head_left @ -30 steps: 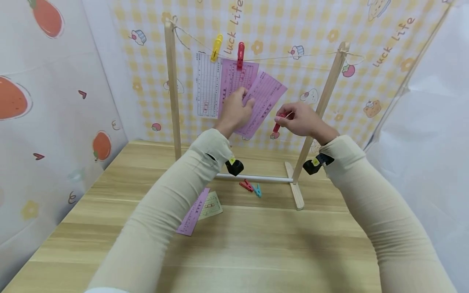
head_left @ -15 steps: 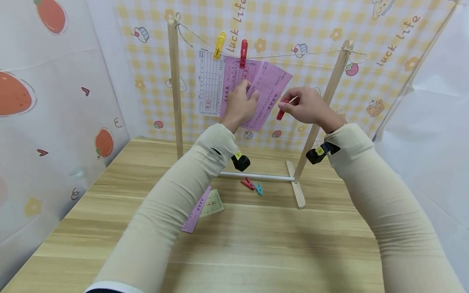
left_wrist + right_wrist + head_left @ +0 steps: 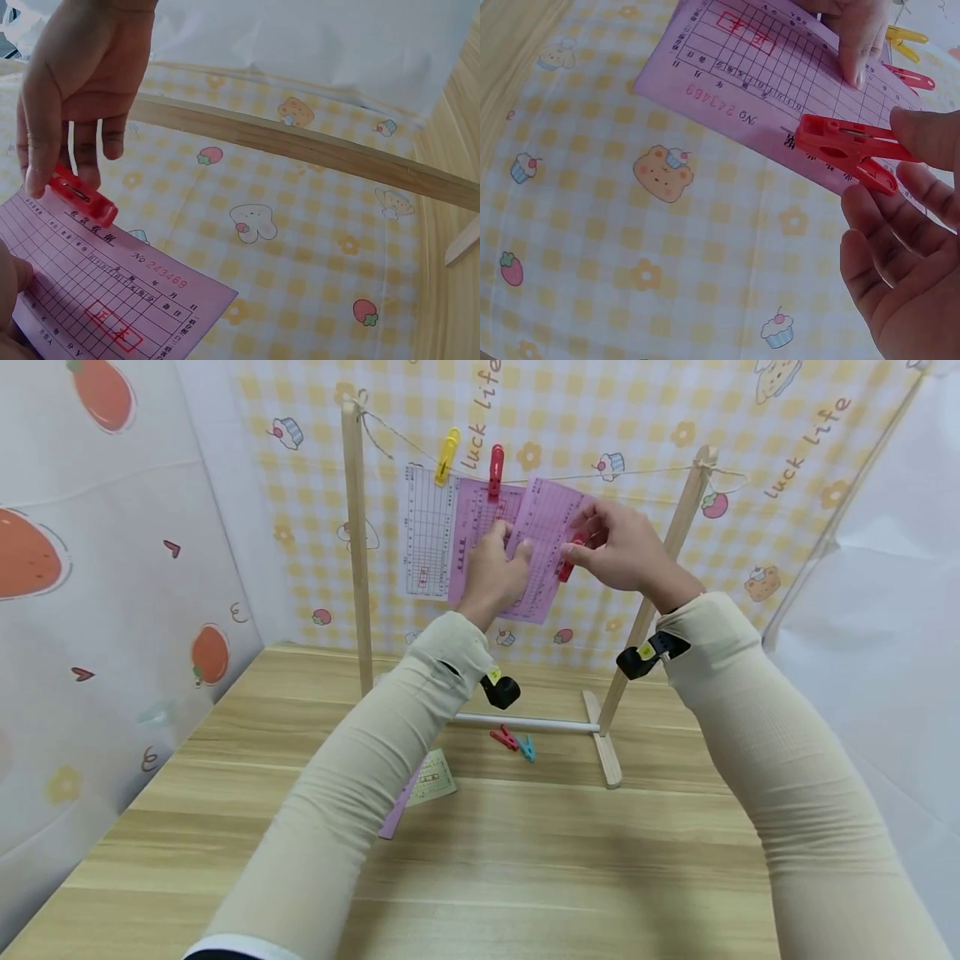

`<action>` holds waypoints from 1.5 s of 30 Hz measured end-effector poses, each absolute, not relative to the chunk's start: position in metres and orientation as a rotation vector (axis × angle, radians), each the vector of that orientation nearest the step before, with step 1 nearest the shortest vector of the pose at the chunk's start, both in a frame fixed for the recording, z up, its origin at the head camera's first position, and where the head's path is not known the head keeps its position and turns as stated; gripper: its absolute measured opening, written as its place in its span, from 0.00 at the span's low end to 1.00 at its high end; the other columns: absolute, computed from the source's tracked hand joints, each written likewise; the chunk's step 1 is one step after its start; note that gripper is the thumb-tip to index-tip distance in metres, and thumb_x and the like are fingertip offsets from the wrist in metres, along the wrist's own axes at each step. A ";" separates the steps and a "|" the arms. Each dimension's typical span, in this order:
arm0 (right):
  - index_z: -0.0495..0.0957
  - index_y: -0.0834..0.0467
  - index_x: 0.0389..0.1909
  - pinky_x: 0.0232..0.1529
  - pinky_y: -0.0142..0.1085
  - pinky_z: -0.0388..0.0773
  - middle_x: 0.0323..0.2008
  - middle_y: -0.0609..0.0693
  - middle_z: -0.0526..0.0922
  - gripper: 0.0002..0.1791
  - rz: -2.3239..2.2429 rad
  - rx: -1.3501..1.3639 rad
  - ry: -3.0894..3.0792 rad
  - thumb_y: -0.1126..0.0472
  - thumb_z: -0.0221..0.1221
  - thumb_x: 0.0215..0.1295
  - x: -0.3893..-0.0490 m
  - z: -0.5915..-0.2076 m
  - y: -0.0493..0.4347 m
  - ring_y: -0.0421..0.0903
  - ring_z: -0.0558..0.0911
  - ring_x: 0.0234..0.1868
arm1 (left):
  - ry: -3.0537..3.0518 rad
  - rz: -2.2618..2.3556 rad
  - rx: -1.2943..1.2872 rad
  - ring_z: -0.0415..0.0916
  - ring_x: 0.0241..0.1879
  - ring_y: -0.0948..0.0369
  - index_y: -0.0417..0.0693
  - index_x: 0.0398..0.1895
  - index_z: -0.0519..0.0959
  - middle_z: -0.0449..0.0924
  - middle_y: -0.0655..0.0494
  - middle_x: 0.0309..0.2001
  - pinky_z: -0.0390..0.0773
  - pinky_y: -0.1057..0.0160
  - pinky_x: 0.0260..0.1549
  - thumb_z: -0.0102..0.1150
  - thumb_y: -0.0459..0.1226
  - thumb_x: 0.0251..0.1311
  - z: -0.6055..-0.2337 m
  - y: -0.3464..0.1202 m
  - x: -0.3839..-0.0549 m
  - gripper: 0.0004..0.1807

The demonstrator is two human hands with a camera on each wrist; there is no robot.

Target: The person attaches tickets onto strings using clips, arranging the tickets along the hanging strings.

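Note:
My left hand [image 3: 497,568] pinches a pink printed form [image 3: 547,539] by its left edge, its top close to the string. My right hand [image 3: 618,547] pinches a red clothespin [image 3: 847,146] by its handles; in the right wrist view its nose overlaps the form's printed face. Just left of that form, another pink form [image 3: 467,539] hangs from the string under a red clothespin [image 3: 496,472]. A white form [image 3: 427,531] hangs at the far left of the string, with a yellow clothespin [image 3: 447,456] at its top right corner.
The string runs between a left wooden post [image 3: 356,543] and a right wooden post [image 3: 681,518]. On the table lie a red clothespin [image 3: 504,737], a blue clothespin [image 3: 527,747], a yellowish form [image 3: 435,777] and a pink form [image 3: 401,806]. A white bar [image 3: 532,722] joins the stand's base.
The form in my left hand has turned more upright and its top has risen to the string. My right hand has moved up and left with the red clothespin, to the form's right edge.

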State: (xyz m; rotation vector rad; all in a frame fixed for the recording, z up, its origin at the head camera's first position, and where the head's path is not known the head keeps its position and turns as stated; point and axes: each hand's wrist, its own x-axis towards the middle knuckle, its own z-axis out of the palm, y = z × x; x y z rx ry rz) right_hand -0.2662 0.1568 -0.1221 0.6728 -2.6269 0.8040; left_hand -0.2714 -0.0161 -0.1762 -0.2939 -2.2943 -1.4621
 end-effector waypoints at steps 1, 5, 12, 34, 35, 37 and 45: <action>0.71 0.62 0.49 0.36 0.33 0.69 0.40 0.55 0.78 0.17 0.804 0.668 -2.615 0.57 0.61 0.65 -0.266 -0.121 0.156 0.46 0.76 0.38 | -2.294 -1.464 -0.287 0.73 0.42 0.60 0.46 0.53 0.70 0.77 0.52 0.45 0.72 0.63 0.43 0.48 0.43 0.73 -0.176 -0.016 -0.271 0.13; 0.71 0.63 0.51 0.39 0.33 0.68 0.40 0.53 0.77 0.18 0.818 0.653 -2.574 0.57 0.61 0.66 -0.267 -0.113 0.152 0.45 0.75 0.40 | -2.286 -1.499 -0.253 0.73 0.44 0.59 0.47 0.56 0.70 0.77 0.52 0.46 0.72 0.63 0.44 0.48 0.44 0.72 -0.175 -0.014 -0.272 0.15; 0.69 0.61 0.51 0.45 0.33 0.74 0.39 0.47 0.75 0.17 0.851 0.636 -2.478 0.60 0.61 0.66 -0.268 -0.100 0.148 0.47 0.80 0.45 | -2.240 -1.627 -0.194 0.73 0.44 0.60 0.48 0.56 0.71 0.76 0.54 0.45 0.74 0.64 0.44 0.49 0.44 0.72 -0.177 -0.011 -0.275 0.15; 0.60 0.53 0.21 0.30 0.27 0.69 0.30 0.45 0.78 0.19 0.852 0.663 -1.987 0.73 0.57 0.63 -0.281 -0.072 0.122 0.36 0.79 0.33 | -2.194 -1.782 -0.142 0.75 0.39 0.60 0.51 0.48 0.71 0.76 0.55 0.40 0.75 0.64 0.39 0.49 0.45 0.72 -0.179 -0.008 -0.281 0.10; 0.60 0.53 0.21 0.29 0.27 0.67 0.30 0.45 0.78 0.19 0.841 0.657 -1.994 0.73 0.57 0.64 -0.282 -0.071 0.122 0.36 0.79 0.33 | -2.193 -1.785 -0.143 0.75 0.39 0.60 0.51 0.48 0.71 0.76 0.55 0.40 0.75 0.64 0.38 0.49 0.45 0.72 -0.179 -0.008 -0.281 0.10; 0.60 0.53 0.21 0.28 0.28 0.65 0.30 0.45 0.78 0.19 0.824 0.657 -2.002 0.72 0.57 0.64 -0.284 -0.070 0.121 0.36 0.79 0.33 | -2.189 -1.789 -0.150 0.75 0.38 0.60 0.50 0.48 0.71 0.76 0.54 0.40 0.75 0.64 0.38 0.49 0.44 0.72 -0.179 -0.008 -0.281 0.10; 0.61 0.53 0.22 0.37 0.24 0.74 0.31 0.44 0.77 0.18 0.845 0.619 -2.100 0.72 0.56 0.64 -0.295 -0.063 0.115 0.36 0.79 0.34 | -2.199 -1.769 -0.165 0.74 0.39 0.60 0.50 0.48 0.71 0.75 0.54 0.40 0.74 0.65 0.39 0.49 0.44 0.72 -0.181 -0.009 -0.283 0.10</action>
